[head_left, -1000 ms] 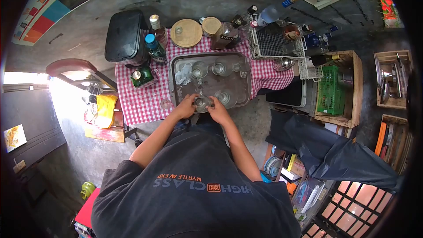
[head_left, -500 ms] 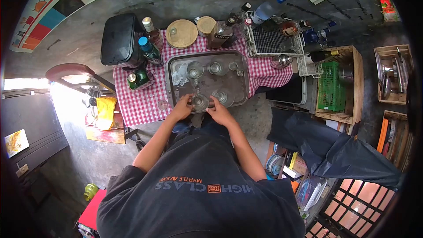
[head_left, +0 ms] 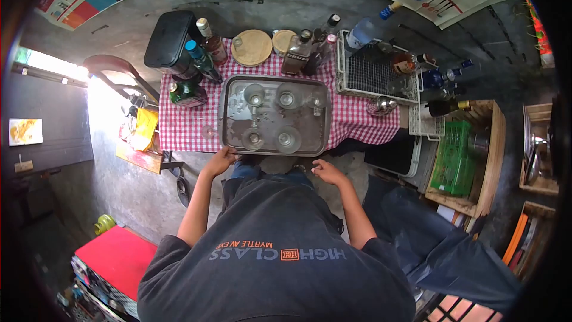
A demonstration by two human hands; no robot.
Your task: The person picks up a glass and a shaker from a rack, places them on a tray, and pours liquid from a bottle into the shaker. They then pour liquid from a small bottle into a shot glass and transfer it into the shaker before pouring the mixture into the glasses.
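A grey serving tray [head_left: 271, 113] lies on the table with several clear glasses on its wet surface. Two wide glasses stand along its near side, a left one [head_left: 253, 138] and a right one [head_left: 286, 140]. Another pair, the far left glass [head_left: 254, 95] and the far right glass [head_left: 286, 95], sits behind them. A smaller glass [head_left: 316, 106] is near the tray's right end. At the tray's near left corner, my left hand [head_left: 221, 161] has its fingers closed at the rim. My right hand [head_left: 328, 172] is apart from the tray's near right corner, empty, fingers loosely bent and apart.
Bottles [head_left: 202, 62] and a black bin [head_left: 171, 40] stand on the checked cloth [head_left: 182, 128] at left. Round wooden boards [head_left: 252, 47] and dark bottles [head_left: 298, 53] are at the back. A wire rack [head_left: 372, 86] holds more bottles at right, beside a wooden crate [head_left: 488, 155].
Both hands have let go of the near left glass, which now stands on the tray. My left hand has moved left to the tray's corner; my right hand has drawn back toward me and right.
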